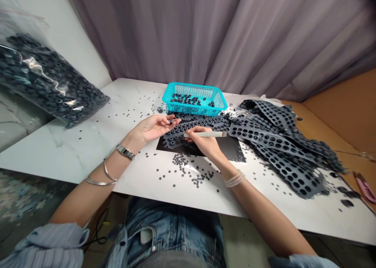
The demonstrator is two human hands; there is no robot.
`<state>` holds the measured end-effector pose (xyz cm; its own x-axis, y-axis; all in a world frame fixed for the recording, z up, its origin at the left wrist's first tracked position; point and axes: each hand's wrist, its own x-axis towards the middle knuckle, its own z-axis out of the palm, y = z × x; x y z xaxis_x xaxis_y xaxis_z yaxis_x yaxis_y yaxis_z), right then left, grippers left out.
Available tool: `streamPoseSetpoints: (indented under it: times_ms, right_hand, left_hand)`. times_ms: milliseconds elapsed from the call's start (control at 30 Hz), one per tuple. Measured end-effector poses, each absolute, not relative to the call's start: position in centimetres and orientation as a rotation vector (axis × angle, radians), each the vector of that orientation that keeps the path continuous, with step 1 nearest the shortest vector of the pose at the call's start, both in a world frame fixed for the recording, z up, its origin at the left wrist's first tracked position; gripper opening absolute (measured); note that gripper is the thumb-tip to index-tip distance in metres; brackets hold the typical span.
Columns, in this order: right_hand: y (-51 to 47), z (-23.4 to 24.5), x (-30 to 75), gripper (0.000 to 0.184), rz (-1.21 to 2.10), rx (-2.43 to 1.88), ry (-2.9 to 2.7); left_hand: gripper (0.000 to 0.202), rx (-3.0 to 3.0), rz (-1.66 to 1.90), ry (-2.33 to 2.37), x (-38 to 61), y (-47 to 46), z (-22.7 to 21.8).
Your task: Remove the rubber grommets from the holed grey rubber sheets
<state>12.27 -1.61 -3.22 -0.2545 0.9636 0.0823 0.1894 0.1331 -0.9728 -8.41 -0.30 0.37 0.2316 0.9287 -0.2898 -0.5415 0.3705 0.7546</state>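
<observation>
My left hand [155, 128] is palm-up over the left end of a dark rubber sheet [192, 126] with rows of round holes and raised rings. Its thumb and fingertips pinch a small black rubber piece [171, 121], partly hidden by the fingers. Closed around a white pen-like stick [210, 134], my right hand [204, 142] is over the sheet's near edge. The stick lies almost level, its brownish end pointing right. Under the sheet is a black mat [232, 148]. Just behind stands a turquoise basket [195, 112] holding several black rubber rings.
Punched rubber strips [276, 141] are heaped on the right. Small black discs [180, 160] lie scattered over the white table [117, 99]. A clear bag of black rubber pieces [49, 76] leans at the left. Pink-handled tool [364, 187] lies at far right, beside a cardboard surface.
</observation>
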Motion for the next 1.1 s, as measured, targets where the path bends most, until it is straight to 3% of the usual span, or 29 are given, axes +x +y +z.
streamPoseSetpoints:
  times_ms: [100,333,500,833,900,1100]
  right_hand:
    - [-1.6,-3.1,12.3,0.023,1.191,-1.154,-1.627]
    - [-1.9,-2.9,12.0,0.024,1.035,-1.22,-1.857]
    - [-2.0,-2.8,11.7,0.023,0.962,-1.268,-1.884]
    - [-2.5,-1.9,10.8,0.019,0.783,-1.314,-2.013]
    - [-2.4,-2.0,10.7,0.019,0.79,-1.312,-2.0]
    - [-1.6,-3.0,11.3,0.024,1.024,-1.238,-1.79]
  left_hand:
    - [0.025,0.73,1.098,0.921,-8.4,-0.4,0.3]
    - [0.008,1.984,0.859,1.415,-8.0,-1.5,-0.9]
    - [0.009,2.21,0.801,1.403,-8.1,-1.8,-2.5]
    - [0.008,2.064,0.804,1.335,-7.6,-1.5,-1.4]
    - [0.002,1.876,0.824,1.249,-8.1,-1.5,-0.2]
    - [0.013,1.08,1.109,1.079,-9.6,-0.5,0.7]
